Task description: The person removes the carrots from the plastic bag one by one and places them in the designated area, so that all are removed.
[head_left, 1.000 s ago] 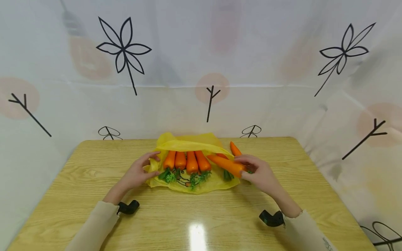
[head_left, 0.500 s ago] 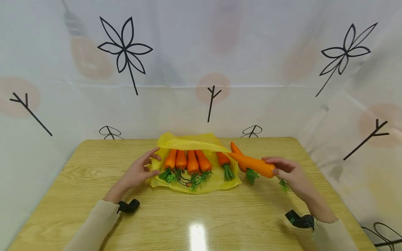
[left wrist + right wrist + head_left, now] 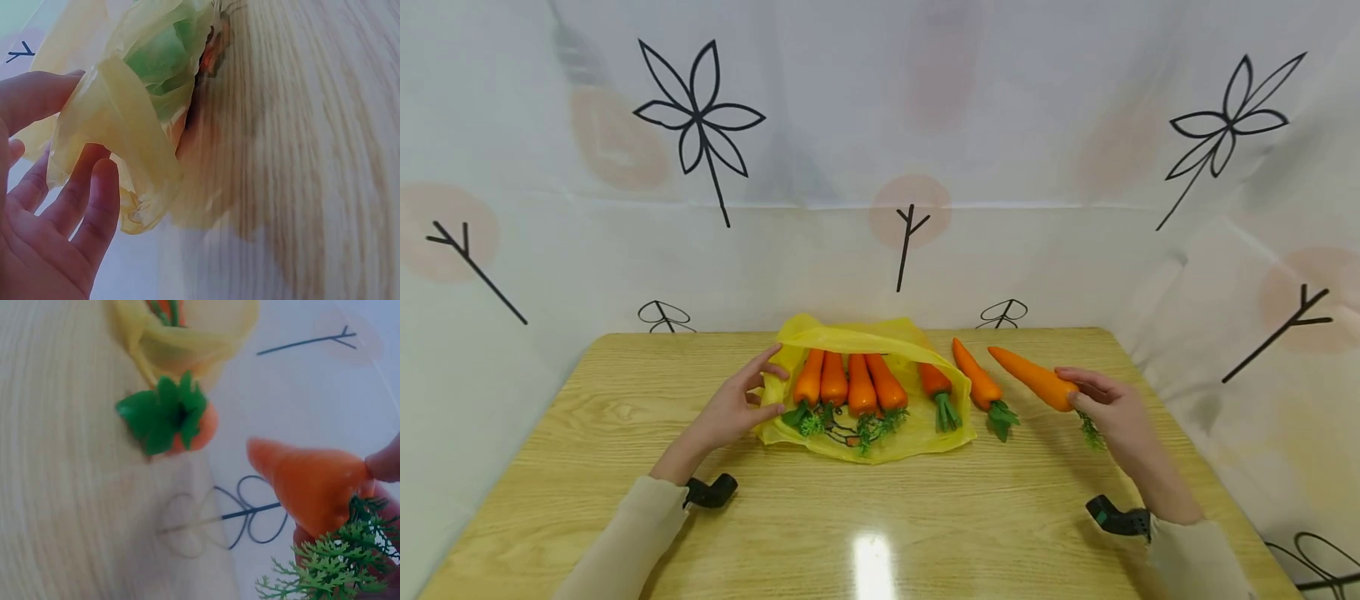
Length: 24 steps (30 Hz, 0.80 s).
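My right hand [image 3: 1108, 408] pinches an orange carrot [image 3: 1033, 379] with frilly green leaves by its leafy end, the tip pointing left. In the right wrist view, this carrot [image 3: 319, 487] hangs at the fingertips. My left hand [image 3: 737, 402] touches the left side of a yellow see-through bag [image 3: 880, 451], thumb and fingers spread at its mouth. The bag's film [image 3: 119, 119] drapes over the fingertips in the left wrist view. Several carrots [image 3: 860, 387] lie side by side in the bag, leaves outward. Another carrot [image 3: 936, 383] lies apart near the bag's right side.
A carrot with broad leaves [image 3: 977, 375] lies on the wooden table [image 3: 820, 525] just right of the bag. A pale curtain [image 3: 820, 267] with drawn plants stands behind the table. Dark wrist devices [image 3: 1117, 515] sit on both forearms.
My right hand has drawn the carrot rightward from over the bag, past the broad-leaved carrot, now in full view. My left hand has stayed almost still at the bag's left side.
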{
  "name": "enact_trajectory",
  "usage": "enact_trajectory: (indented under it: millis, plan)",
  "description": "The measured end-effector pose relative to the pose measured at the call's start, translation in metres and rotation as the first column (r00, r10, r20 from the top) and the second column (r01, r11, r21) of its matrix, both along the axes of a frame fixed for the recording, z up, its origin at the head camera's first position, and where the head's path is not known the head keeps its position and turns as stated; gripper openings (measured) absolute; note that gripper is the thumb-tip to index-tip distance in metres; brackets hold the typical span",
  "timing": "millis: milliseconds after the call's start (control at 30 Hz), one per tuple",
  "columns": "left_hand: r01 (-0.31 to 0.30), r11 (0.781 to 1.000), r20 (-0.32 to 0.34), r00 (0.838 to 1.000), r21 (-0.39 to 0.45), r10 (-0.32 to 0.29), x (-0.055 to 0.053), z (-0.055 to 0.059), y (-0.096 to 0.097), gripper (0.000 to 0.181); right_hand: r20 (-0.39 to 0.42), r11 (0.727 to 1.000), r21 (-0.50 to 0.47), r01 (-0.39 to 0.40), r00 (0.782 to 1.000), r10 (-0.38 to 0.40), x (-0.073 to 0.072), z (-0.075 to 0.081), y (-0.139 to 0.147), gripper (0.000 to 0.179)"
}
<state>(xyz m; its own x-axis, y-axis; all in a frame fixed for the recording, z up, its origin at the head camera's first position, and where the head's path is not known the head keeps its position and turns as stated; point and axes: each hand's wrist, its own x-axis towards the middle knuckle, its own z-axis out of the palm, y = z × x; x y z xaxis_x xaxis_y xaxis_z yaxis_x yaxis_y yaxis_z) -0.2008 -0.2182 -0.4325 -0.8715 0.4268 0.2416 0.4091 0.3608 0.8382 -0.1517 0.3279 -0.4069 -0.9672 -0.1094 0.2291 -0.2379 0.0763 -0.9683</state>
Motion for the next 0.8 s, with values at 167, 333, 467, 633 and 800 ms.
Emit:
enact_trajectory:
  millis: [167, 333, 467, 633, 800]
  plan:
    - [-0.001, 1.0, -0.027, 1.0, -0.027, 0.0, -0.001, 0.001, 0.001, 0.087, 0.058, 0.956, 0.24, 0.169, 0.981, -0.188, -0.003, -0.015, -0.003, 0.037]
    - [0.002, 0.999, -0.031, 1.0, -0.036, -0.003, -0.001, 0.001, 0.0, 0.089, 0.05, 0.92, 0.339, 0.196, 0.973, -0.226, -0.005, -0.025, -0.008, 0.041]
    - [0.003, 0.999, -0.024, 1.0, -0.035, -0.003, 0.0, 0.0, 0.0, 0.09, 0.034, 0.923, 0.34, 0.182, 0.978, -0.205, -0.007, -0.03, -0.011, 0.04]
    - [-0.007, 0.999, -0.022, 1.0, -0.039, 0.007, 0.0, 0.0, 0.0, 0.089, 0.015, 0.918, 0.365, 0.156, 0.985, -0.173, -0.009, -0.034, -0.014, 0.038]
    - [-0.011, 0.999, -0.017, 1.0, -0.033, 0.011, 0.0, 0.0, 0.0, 0.09, -0.009, 0.926, 0.353, 0.134, 0.99, -0.14, -0.013, -0.037, -0.018, 0.037]
